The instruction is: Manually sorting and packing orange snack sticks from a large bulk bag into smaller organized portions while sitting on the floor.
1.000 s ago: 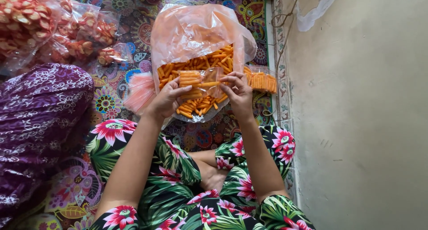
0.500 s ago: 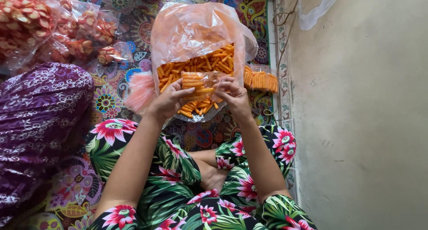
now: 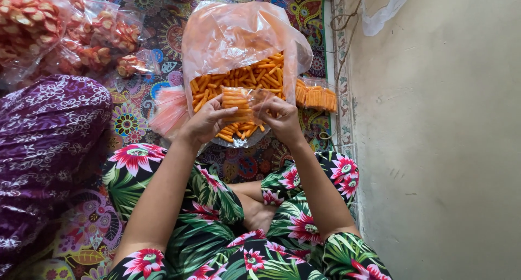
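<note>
I see L hand [image 3: 205,122] & R hand [image 3: 282,117], fingers of both clamped on a small clear packet of orange snack sticks [image 3: 239,102] between them. Big open bag of orange sticks [image 3: 239,46] lies just beyond fingertips; filled packets [image 3: 316,95] sit right of R fingers on patterned floor mat [image 3: 135,112].

Orange snacks everywhere, loud patterns all around

Snack sticks [image 3: 239,79] are bright orange in a clear pinkish-orange big bag [image 3: 239,36]; dress [image 3: 217,204] is dark green with pink-red flowers, mat [image 3: 163,19] is multicolour paisley-floral, cloth [image 3: 43,133] purple with white swirls, wall [image 3: 445,150] plain beige.

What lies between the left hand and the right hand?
In the head view, a small clear packet of orange sticks lies between the left hand and the right hand.
</note>
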